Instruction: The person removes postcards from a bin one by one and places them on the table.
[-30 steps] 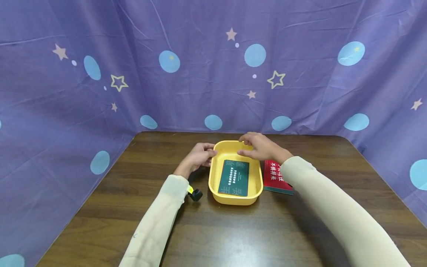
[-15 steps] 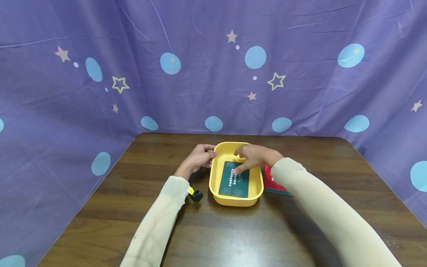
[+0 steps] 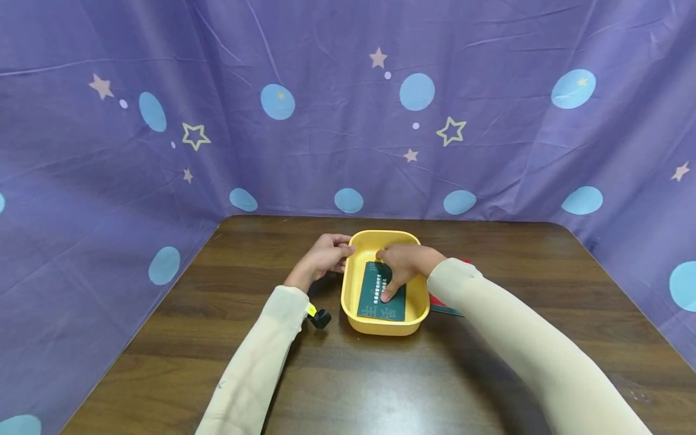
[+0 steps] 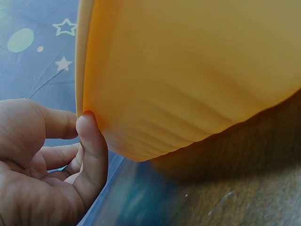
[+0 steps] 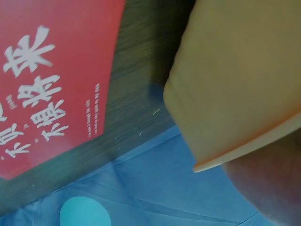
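Observation:
In the head view a yellow plastic bin (image 3: 356, 273) stands on the table, with a dark green notebook (image 3: 370, 305) lying flat in it. My left hand (image 3: 324, 257) pinches the bin's left rim; the left wrist view shows thumb and fingertip meeting at the rim (image 4: 81, 61). Reaching over the right wall, my right hand (image 3: 405, 263) is inside the bin above the notebook. Its thumb overlaps the white lettering on the cover, and the index finger is apart from the thumb. In the right wrist view the bin wall (image 5: 235, 84) hides most of this hand.
A red booklet (image 5: 61, 70) with white characters lies on the table right of the bin, mostly under the right forearm in the head view. The wooden table (image 3: 244, 241) ends at a purple curtain (image 3: 326, 151). A black wrist camera (image 3: 319, 318) hangs by the left cuff.
My right hand has come down from the bin's far right rim into the bin, its thumb moving toward me over the notebook. The left hand, bin and notebook stay in place.

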`<state>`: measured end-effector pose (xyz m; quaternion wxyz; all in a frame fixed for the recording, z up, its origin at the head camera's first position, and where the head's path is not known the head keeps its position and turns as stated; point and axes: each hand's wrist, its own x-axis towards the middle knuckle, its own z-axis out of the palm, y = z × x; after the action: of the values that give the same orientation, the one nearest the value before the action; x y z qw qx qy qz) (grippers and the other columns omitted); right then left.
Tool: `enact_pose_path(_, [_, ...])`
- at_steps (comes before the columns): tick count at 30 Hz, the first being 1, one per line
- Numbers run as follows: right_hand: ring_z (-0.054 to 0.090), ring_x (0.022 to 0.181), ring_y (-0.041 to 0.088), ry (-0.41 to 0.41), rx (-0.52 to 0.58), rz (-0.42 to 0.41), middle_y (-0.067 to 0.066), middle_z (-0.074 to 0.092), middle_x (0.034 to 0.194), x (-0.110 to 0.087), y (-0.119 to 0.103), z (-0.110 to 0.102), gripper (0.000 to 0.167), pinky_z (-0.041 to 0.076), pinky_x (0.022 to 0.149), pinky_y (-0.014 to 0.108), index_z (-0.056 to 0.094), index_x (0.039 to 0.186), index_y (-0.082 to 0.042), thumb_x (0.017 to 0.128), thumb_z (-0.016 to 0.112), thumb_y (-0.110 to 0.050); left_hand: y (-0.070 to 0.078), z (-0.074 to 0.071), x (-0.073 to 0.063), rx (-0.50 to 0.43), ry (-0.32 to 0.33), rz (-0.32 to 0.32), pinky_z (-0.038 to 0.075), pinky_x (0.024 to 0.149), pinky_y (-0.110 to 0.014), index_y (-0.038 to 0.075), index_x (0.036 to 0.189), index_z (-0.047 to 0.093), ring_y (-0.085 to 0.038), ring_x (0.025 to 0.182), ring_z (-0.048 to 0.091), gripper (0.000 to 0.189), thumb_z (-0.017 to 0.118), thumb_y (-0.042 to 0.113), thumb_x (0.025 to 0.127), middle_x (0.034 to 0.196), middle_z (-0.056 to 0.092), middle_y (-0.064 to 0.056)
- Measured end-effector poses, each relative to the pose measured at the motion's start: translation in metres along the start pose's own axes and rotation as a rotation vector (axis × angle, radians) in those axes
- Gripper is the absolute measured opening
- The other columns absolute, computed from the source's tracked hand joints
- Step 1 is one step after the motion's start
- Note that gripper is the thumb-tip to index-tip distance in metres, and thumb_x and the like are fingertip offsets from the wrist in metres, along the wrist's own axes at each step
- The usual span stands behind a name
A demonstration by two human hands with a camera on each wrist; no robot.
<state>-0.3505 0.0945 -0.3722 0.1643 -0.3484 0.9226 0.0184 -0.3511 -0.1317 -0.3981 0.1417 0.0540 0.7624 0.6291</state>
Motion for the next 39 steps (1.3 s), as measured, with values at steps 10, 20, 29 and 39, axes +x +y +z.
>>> enact_pose_path(10, [0.055,0.110,0.023,0.008,0.029,-0.007,0.009,0.056,0.124,0.004,0.002,0.001,0.098,0.048,0.106,0.040,0.054,0.139,-0.004,0.071,0.083,-0.069,-0.001,0.000,0.000,0.002,0.003,0.006,0.058,0.055,-0.024,-0.002,0.137,0.058,-0.016,0.069,0.061,0.037,0.062,0.007,0.101,0.108,0.064,-0.021])
enact_pose_path(20, [0.054,0.102,0.023,0.071,0.074,-0.030,0.004,0.056,0.108,0.006,0.005,0.001,0.091,0.049,0.100,0.037,0.048,0.129,-0.005,0.071,0.086,-0.063,-0.001,0.000,0.002,-0.006,0.005,0.005,0.057,0.054,-0.023,-0.003,0.137,0.057,-0.016,0.069,0.060,0.038,0.061,0.006,0.101,0.106,0.063,-0.018])
enact_pose_path(29, [0.055,0.117,0.028,0.203,0.137,-0.082,0.014,0.059,0.126,-0.001,0.002,-0.013,0.068,0.048,0.108,0.041,0.050,0.135,0.002,0.086,0.086,-0.027,-0.002,0.000,0.003,-0.008,0.004,0.016,0.057,0.053,-0.024,-0.004,0.136,0.057,-0.013,0.063,0.059,0.037,0.061,0.005,0.100,0.094,0.063,-0.013])
enact_pose_path(39, [0.056,0.115,0.028,0.281,0.374,-0.086,0.018,0.060,0.124,-0.008,0.001,-0.023,0.035,0.050,0.100,0.043,0.048,0.134,-0.001,0.100,0.048,0.002,-0.003,0.001,0.004,-0.013,0.002,0.017,0.057,0.053,-0.023,-0.004,0.137,0.056,-0.011,0.062,0.059,0.037,0.059,0.005,0.101,0.094,0.062,-0.008])
